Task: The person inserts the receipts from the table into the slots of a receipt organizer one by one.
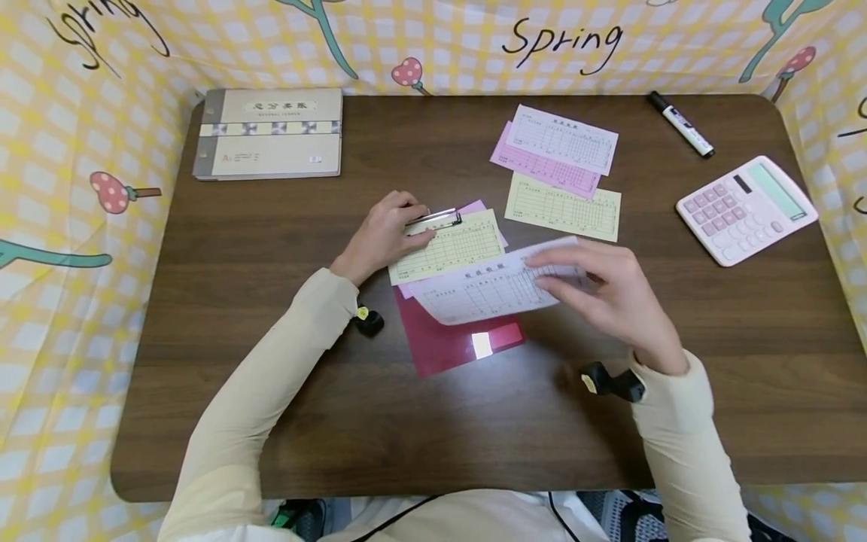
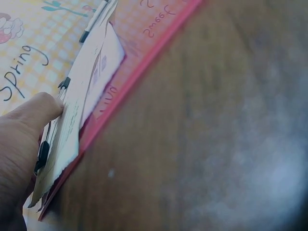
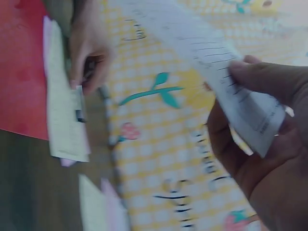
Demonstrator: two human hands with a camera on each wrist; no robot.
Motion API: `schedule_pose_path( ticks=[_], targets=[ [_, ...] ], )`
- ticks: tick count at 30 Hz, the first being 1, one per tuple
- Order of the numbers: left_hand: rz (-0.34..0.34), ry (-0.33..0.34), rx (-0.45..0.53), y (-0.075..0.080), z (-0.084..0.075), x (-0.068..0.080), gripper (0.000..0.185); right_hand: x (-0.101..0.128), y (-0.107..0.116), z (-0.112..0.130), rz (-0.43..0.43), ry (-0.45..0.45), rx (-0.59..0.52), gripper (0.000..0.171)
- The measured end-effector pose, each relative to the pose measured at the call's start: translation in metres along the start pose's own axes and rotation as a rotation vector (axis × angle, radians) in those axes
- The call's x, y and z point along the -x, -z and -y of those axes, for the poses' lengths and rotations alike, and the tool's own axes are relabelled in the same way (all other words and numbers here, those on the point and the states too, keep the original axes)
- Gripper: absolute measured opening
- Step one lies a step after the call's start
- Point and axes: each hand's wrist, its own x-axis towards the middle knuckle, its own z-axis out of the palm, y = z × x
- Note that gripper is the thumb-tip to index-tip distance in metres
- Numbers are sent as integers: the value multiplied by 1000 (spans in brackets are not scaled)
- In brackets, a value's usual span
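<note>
Head view: our left hand [image 1: 384, 233] presses the metal clip [image 1: 436, 218] of the red clipboard [image 1: 455, 340], fingers curled round it, while our right hand [image 1: 612, 297] pinches a white slip [image 1: 489, 288] above it. Releasing early could trap the slip crooked, we judge. The brown tabletop [image 1: 284, 376] also holds a calculator [image 1: 745, 208], marker [image 1: 680, 123], ledger [image 1: 269, 133]; yellow gingham cloth surrounds us.

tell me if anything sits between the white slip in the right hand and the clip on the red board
Nothing visible does. The right hand holds the white slip just over the red board, and the left hand presses the clip, which already holds a yellow slip.
</note>
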Motion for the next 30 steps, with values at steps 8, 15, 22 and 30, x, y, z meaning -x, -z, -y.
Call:
schedule_pose_path(
  ticks=[8,15,22,30],
  targets=[
    [6,-4,34,0,3,1,38,-31,-28,-24,-39,-53,-220,32],
    [10,-25,18,1,1,0,29,-45,-54,-44,-17,-207,-400,29],
    [5,-88,4,1,4,0,27,-45,-72,-68,-23,-380,-426,31],
    [27,-145,-59,2,3,-1,32,-45,-78,-80,-14,-445,-275,30]
  ],
)
